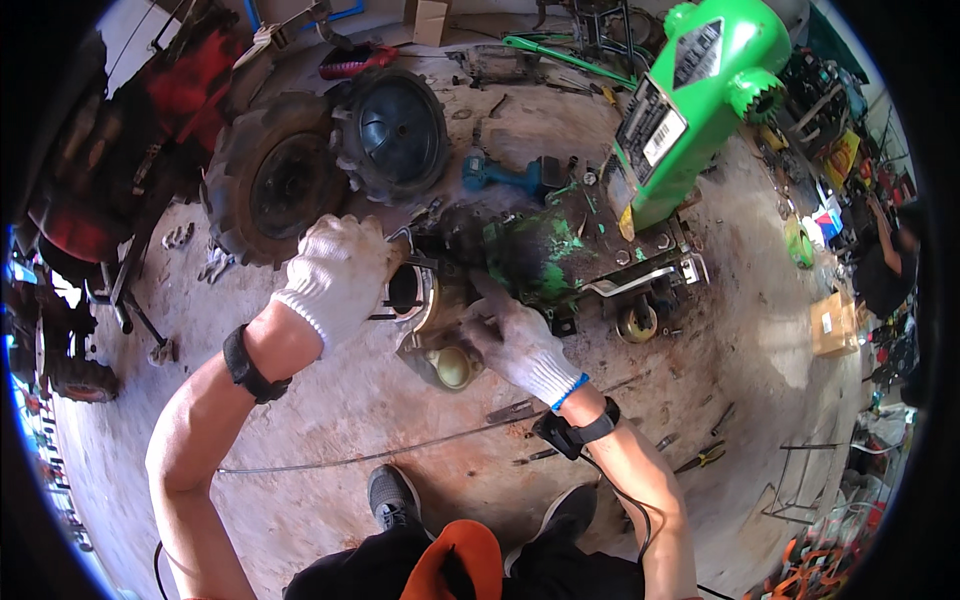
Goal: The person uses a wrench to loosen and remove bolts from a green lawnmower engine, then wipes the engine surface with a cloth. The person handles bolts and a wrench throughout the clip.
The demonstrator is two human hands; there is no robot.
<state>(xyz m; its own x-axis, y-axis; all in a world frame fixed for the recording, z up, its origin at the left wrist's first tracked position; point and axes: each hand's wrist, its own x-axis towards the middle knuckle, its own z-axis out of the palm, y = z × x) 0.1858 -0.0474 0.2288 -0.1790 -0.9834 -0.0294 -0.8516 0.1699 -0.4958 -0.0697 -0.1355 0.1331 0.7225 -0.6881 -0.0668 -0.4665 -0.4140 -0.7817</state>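
My left hand (pixel 345 272), in a white knit glove, is curled closed at the left end of a greasy machine body. A bent metal piece (pixel 400 240) shows by its fingertips; what lies inside the fist is hidden. My right hand (pixel 518 342), in a dirt-stained white glove, reaches its stretched-out fingers to the metal housing (pixel 430 310) between my hands. That housing has a round dark opening and a pale round cap (pixel 450 367) low on its near side. To its right extends a dark gear casing (pixel 550 245) with worn green paint.
A bright green upright cover (pixel 680 120) rises from the casing's right end. Two wheels, one with a treaded tyre (pixel 280 180), and a teal cordless power tool (pixel 510 176) lie beyond. Pliers (pixel 702 457) and loose tools lie on the floor. A person (pixel 885 270) is at the far right.
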